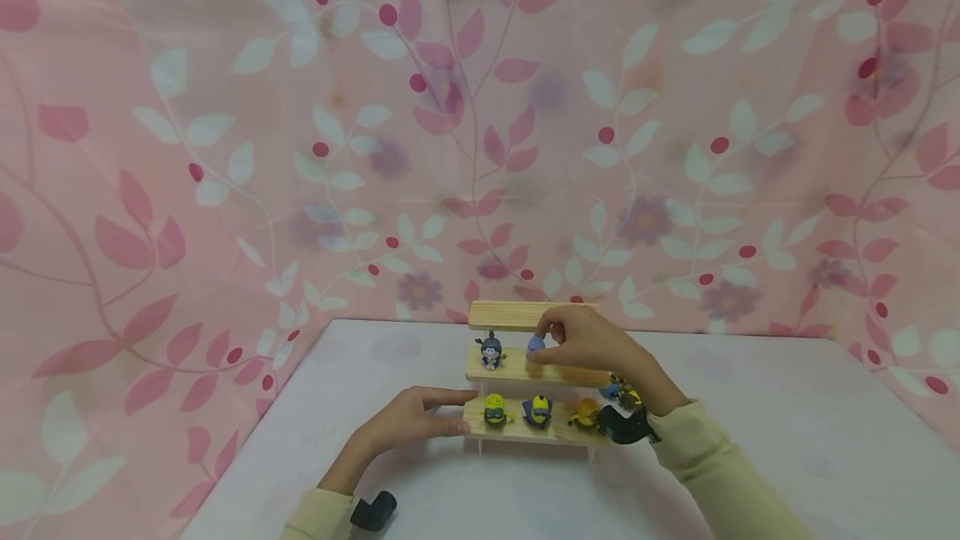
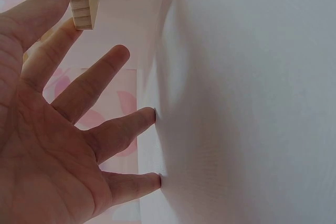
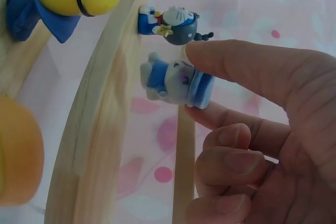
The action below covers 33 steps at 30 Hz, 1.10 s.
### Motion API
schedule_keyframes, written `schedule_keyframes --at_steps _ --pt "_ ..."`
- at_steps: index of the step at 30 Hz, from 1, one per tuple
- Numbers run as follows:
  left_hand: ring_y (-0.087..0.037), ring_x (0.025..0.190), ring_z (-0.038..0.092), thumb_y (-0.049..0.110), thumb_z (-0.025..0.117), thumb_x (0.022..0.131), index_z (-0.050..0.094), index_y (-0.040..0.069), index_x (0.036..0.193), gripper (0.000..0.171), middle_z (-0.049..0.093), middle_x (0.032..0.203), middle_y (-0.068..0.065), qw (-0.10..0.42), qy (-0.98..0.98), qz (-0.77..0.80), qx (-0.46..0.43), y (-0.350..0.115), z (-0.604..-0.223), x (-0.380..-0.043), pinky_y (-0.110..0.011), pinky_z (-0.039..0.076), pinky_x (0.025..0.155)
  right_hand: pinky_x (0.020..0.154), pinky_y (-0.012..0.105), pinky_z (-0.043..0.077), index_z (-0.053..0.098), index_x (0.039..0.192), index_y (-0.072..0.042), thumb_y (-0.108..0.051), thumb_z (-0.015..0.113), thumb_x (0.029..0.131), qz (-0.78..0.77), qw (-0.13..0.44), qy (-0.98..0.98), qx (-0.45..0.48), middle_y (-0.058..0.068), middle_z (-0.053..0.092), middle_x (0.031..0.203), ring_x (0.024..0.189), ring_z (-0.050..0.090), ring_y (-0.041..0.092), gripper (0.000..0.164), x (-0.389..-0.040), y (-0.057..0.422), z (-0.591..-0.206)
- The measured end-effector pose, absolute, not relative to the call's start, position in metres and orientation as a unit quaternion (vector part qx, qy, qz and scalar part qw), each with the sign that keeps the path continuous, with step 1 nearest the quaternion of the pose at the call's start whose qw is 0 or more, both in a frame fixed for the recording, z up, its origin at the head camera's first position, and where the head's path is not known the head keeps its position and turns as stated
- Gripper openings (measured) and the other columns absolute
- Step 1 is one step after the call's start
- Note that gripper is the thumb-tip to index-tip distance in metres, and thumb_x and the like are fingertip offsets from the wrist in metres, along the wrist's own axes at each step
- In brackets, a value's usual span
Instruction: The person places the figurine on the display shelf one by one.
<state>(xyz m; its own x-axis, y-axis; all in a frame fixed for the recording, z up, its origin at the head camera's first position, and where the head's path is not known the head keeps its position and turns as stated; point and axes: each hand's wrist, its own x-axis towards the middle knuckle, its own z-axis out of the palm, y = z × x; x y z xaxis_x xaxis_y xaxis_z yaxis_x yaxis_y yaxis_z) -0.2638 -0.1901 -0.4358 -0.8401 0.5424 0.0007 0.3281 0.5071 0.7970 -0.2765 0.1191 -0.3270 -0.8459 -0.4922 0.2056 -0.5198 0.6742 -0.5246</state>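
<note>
Pink leafy backdrop, white table, and a blue toy pinched by the hat

Right hand: thumb and forefinger pinch the blue toy just above or on the middle shelf of a wooden stand; which, I cannot tell. Left hand: fingers spread and straight, thumb and forefinger at the near end of the lower shelf. Left of the right fingertips stands a dark-haired toy. Between the hands, lower down: goggled yellow toy, caped yellow toy.
</note>
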Motion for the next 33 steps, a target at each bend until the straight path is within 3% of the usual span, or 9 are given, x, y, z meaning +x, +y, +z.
schedule_keyframes --at_steps 16,33 --pt "-0.028 0.135 0.045 0.041 0.075 0.087 0.065 0.033 0.131 0.046 0.063 0.13 0.009 0.128 0.858 0.427 0.254 -0.1913 -0.4346 -0.2628 -0.061 0.032 0.109 0.055 0.026 0.036 0.07 0.092 -0.009 -0.029 0.084 0.079 0.29 0.004 -0.91 0.297 -0.002 0.049 0.071 0.064 0.043 0.013 0.027 -0.2833 0.1161 -0.3306" --pt "-0.028 0.135 0.045 0.043 0.074 0.087 0.065 0.032 0.131 0.046 0.063 0.13 0.01 0.125 0.861 0.422 0.255 -0.1909 -0.4348 -0.2624 -0.061 0.032 0.109 0.055 0.025 0.035 0.07 0.102 -0.009 -0.03 0.081 0.083 0.282 -0.008 -0.91 0.304 -0.002 0.049 0.072 0.063 0.043 0.013 0.031 -0.281 0.1153 -0.3307"
